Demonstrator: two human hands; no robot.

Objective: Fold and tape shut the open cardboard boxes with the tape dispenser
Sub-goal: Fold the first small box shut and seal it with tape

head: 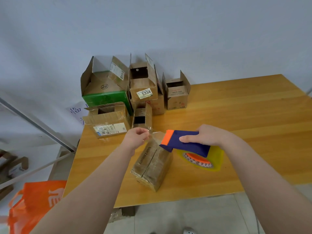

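The right hand (pixel 207 135) clasps the tape dispenser (pixel 185 143), the left hand (pixel 135 138) pinches tape (pixel 156 135) drawn taut from it, the folded box (pixel 152 166) just beneath both, presumably to seal its seam.

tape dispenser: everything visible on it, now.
The tape dispenser has a dark blue body, an orange front edge and a translucent yellow guard around a roll with an orange core. The right hand grips the body from above; the left hand pinches clear tape drawn from the orange end. It is held over the far end of the closed box, above the table; whether it touches the box is unclear.
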